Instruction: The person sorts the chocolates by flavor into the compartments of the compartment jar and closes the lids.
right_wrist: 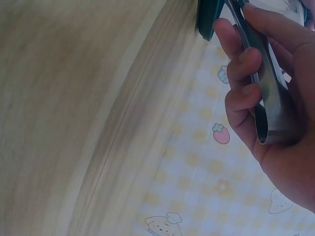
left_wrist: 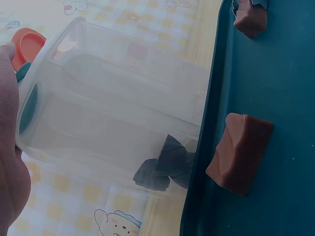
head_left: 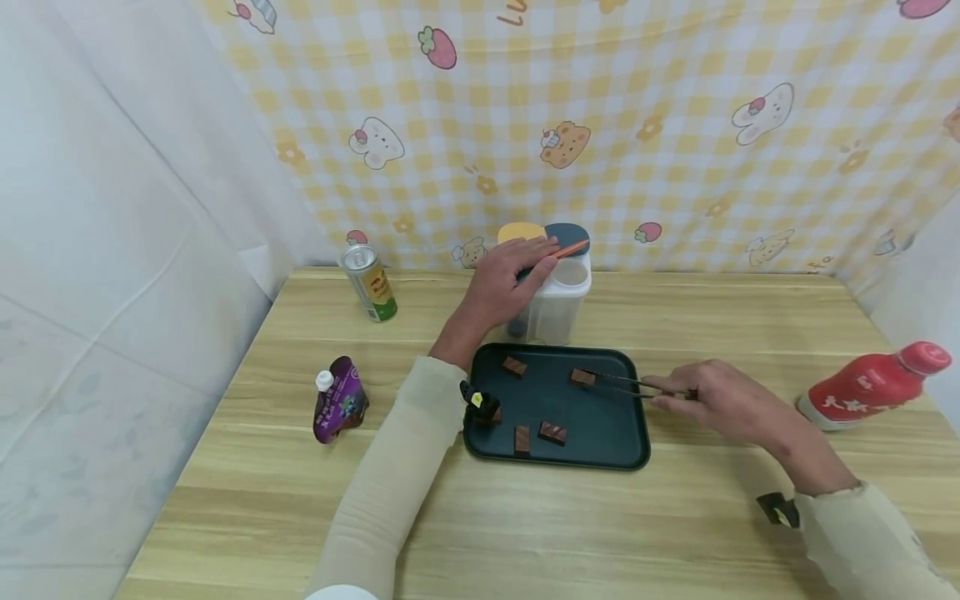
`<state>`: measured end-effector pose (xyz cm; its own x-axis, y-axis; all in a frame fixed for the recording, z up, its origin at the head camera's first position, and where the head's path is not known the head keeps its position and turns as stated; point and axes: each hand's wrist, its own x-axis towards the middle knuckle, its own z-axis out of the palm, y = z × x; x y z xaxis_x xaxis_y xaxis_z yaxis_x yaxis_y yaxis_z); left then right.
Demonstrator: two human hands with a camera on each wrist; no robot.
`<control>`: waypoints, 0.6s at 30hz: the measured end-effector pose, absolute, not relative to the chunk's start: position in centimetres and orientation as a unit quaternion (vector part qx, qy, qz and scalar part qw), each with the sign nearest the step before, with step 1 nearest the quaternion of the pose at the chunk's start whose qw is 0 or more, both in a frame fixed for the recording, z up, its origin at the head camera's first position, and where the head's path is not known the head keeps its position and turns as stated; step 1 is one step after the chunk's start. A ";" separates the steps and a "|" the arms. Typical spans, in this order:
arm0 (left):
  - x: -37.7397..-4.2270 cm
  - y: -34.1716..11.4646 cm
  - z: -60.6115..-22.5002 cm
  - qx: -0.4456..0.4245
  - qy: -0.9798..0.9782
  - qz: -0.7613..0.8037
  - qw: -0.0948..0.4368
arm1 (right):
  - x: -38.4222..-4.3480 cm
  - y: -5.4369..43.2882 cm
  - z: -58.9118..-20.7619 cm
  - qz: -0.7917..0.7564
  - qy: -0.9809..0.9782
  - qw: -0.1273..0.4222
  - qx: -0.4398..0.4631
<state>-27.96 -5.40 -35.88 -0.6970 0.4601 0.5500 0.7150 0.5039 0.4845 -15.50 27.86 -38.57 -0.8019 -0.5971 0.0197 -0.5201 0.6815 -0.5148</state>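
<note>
My left hand (head_left: 498, 279) rests across the top of a clear plastic container (left_wrist: 113, 98) with coloured flap lids, fingers stretched over them. Its raised orange lid (head_left: 572, 248) lies beside the fingers, and a round opening shows under it. Dark pieces (left_wrist: 165, 167) lie at the container's bottom. My right hand (head_left: 712, 398) grips metal tongs (right_wrist: 268, 93). The tong tips flank a brown chocolate piece (head_left: 582, 377) on a dark green tray (head_left: 600, 433). Several other chocolate pieces (head_left: 552, 432) lie there, one (head_left: 492, 417) partly hidden by the camera on my left wrist.
A can (head_left: 369, 283) stands at the back left, with a purple pouch (head_left: 341, 402) with a white cap nearer the front. A red bottle (head_left: 870, 385) stands at the right. A checked curtain (head_left: 645, 183) hangs behind the wooden table (head_left: 585, 533).
</note>
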 end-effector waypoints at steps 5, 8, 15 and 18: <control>-27.9 -5.4 -35.9 -0.348 -0.848 -0.358 0.180 | -15.5 27.9 -38.6 -0.265 0.909 0.076 -0.314; -27.9 -5.5 -35.9 -0.349 -0.847 -0.358 0.180 | -15.5 27.8 -38.5 -0.270 0.905 0.076 -0.319; -27.9 -5.5 -36.0 -0.349 -0.847 -0.357 0.180 | -15.4 27.8 -38.7 -0.266 0.906 0.065 -0.322; -28.0 -5.4 -36.0 -0.351 -0.847 -0.356 0.182 | -15.3 27.9 -38.8 -0.262 0.905 0.052 -0.331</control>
<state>-28.01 -5.44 -35.99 -0.6877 0.4647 0.5578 0.7237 0.5002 0.4754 -15.29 27.87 -38.76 -0.7754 -0.6264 0.0795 -0.5720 0.6435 -0.5087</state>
